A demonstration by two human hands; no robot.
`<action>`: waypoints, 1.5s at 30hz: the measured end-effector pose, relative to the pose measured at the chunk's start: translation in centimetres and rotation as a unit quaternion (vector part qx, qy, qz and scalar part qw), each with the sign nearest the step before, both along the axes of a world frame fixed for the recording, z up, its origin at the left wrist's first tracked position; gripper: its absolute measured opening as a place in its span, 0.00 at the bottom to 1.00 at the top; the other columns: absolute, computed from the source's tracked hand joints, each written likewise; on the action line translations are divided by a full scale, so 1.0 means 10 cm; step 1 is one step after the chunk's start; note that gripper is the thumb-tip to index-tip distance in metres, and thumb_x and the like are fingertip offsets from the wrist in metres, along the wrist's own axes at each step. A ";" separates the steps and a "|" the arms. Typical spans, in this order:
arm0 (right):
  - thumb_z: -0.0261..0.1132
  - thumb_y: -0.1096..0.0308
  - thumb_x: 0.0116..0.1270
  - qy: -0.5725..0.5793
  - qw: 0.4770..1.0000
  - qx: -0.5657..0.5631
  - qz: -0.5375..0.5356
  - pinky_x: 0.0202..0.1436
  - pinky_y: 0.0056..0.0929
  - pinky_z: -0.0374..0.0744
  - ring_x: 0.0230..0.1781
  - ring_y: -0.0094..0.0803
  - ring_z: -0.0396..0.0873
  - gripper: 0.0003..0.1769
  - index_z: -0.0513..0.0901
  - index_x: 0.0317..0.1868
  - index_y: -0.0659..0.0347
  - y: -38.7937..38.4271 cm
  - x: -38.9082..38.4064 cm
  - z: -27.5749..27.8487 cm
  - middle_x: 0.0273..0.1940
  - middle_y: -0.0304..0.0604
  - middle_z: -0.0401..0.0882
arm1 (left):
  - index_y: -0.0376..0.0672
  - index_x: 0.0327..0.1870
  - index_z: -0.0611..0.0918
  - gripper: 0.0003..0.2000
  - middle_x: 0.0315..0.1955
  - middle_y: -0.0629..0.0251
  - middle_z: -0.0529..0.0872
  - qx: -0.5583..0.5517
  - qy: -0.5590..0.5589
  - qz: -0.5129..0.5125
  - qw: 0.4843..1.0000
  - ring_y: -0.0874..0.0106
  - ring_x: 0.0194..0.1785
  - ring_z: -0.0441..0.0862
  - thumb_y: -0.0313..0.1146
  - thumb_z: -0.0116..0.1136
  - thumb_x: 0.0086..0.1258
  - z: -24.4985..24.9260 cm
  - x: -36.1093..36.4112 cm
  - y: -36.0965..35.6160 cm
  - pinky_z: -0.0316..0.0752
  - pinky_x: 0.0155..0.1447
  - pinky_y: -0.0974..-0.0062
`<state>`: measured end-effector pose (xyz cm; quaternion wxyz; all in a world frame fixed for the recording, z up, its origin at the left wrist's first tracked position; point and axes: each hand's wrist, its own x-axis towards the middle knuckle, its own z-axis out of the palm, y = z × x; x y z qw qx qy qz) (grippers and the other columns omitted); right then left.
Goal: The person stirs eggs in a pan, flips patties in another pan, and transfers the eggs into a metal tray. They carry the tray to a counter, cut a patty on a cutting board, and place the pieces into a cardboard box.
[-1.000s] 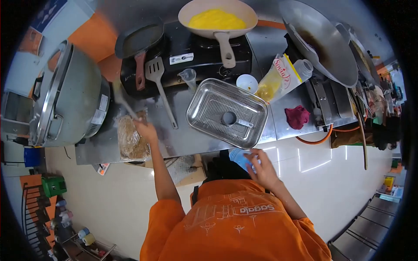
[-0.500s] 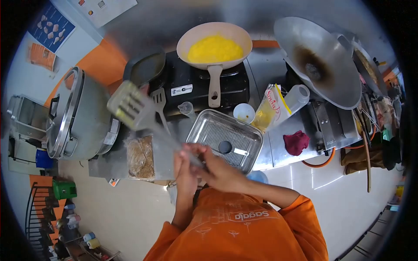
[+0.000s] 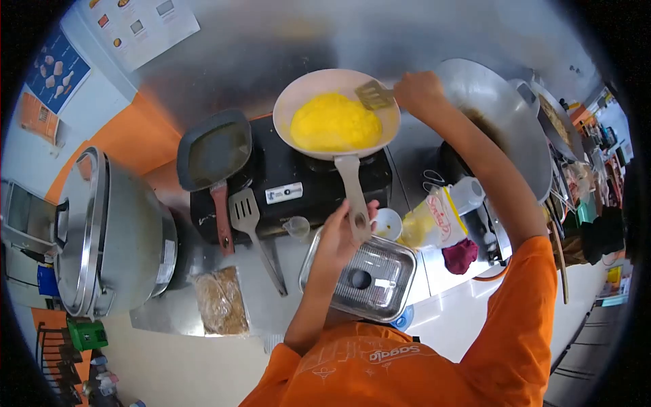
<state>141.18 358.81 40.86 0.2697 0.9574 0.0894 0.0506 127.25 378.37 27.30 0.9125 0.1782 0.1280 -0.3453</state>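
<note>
A pale frying pan (image 3: 285,98) on the stove holds a round yellow egg omelette (image 3: 333,123). My left hand (image 3: 339,234) is closed round the pan's handle (image 3: 350,183), with fingertips showing on its right side. Up at the pan's right side, my right hand (image 3: 419,93) grips a slotted spatula (image 3: 375,95). Its blade lies over the pan wall at the upper right edge of the omelette. Below the handle sits a metal tray with a wire rack (image 3: 386,275), partly covered by my left forearm.
A square dark pan (image 3: 218,152) and a second slotted spatula (image 3: 245,214) are on the left. To the right stand a small white bowl (image 3: 388,224), an oil pouch (image 3: 434,217), a maroon cloth (image 3: 460,256) and a big wok (image 3: 475,88). A rice cooker (image 3: 129,230) fills the far left.
My hands have separated. The right one has carried the spatula from the front left to the pan's right side, while the left has taken hold of the pan handle. The view has shifted.
</note>
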 end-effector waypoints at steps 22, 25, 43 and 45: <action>0.53 0.56 0.61 0.393 0.690 0.553 -0.251 0.15 0.18 0.72 0.12 0.18 0.64 0.22 0.68 0.48 0.65 0.16 0.04 -0.41 0.18 0.35 0.62 | 0.43 0.52 0.63 0.14 0.33 0.65 0.69 -0.090 -0.043 -0.033 0.994 0.76 0.34 0.67 0.34 0.42 0.67 -0.15 0.05 0.05 0.67 0.36 0.77; 0.50 0.58 0.64 0.401 0.619 0.621 -0.264 0.12 0.16 0.68 0.12 0.14 0.59 0.17 0.68 0.46 0.62 0.09 -0.01 -0.36 0.18 0.32 0.60 | 0.42 0.51 0.64 0.13 0.33 0.65 0.69 -0.089 -0.043 -0.023 0.995 0.76 0.34 0.68 0.33 0.42 0.67 -0.12 0.05 0.06 0.66 0.35 0.77; 0.42 0.62 0.65 0.122 0.968 0.214 0.048 0.31 0.43 0.74 0.29 0.48 0.76 0.16 0.69 0.44 0.63 -0.25 -0.12 -0.89 0.27 0.55 0.75 | 0.41 0.49 0.66 0.11 0.32 0.65 0.69 -0.106 -0.036 -0.002 0.994 0.76 0.33 0.68 0.32 0.42 0.67 -0.16 0.02 0.03 0.66 0.35 0.79; 0.45 0.62 0.64 0.076 0.964 0.242 -0.085 0.40 0.46 0.72 0.34 0.53 0.74 0.17 0.68 0.49 0.62 0.16 -0.08 -0.84 0.32 0.57 0.75 | 0.42 0.49 0.66 0.11 0.32 0.65 0.69 -0.103 -0.037 -0.001 0.994 0.77 0.33 0.68 0.32 0.42 0.67 -0.14 0.04 0.01 0.65 0.34 0.79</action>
